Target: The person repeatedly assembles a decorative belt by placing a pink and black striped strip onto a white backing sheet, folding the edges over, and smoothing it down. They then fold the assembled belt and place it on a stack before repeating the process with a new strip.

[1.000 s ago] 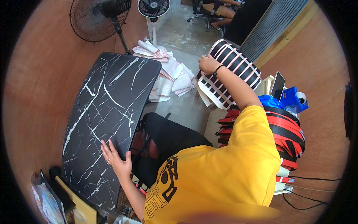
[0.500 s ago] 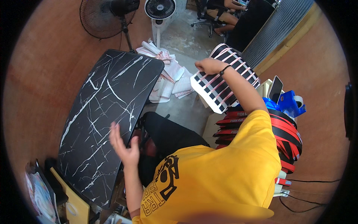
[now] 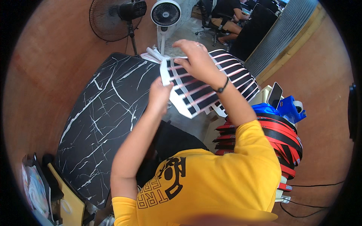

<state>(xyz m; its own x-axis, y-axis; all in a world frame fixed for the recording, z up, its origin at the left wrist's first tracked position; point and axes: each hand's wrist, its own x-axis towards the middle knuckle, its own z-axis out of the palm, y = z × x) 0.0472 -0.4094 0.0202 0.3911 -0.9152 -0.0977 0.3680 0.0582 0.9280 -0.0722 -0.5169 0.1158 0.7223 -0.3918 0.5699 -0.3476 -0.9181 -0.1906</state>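
Note:
A large white sheet with black bands and pale pink-edged stripes (image 3: 196, 96) hangs tilted over the right edge of the black marbled table (image 3: 102, 116). My left hand (image 3: 160, 94) is closed on the sheet's white left border, with the thumb on top. Just above the sheet's upper part is my right hand (image 3: 198, 62), its thumb and forefinger apart and nothing seen between them. A dark beaded bracelet (image 3: 221, 89) circles the right wrist. The sheet's underside is hidden.
Red and black straps (image 3: 283, 135) lie heaped at my right, below a blue tape dispenser (image 3: 292, 109) and a phone-like device (image 3: 275, 94). Two fans (image 3: 166, 14) stand beyond the table. A seated person (image 3: 230, 17) is at the far right. Crumpled paper (image 3: 151, 54) shows behind the table.
The striped sheet has moved left, toward the table. My left hand has risen from over the table and taken hold of its border. My right hand has let go and opened.

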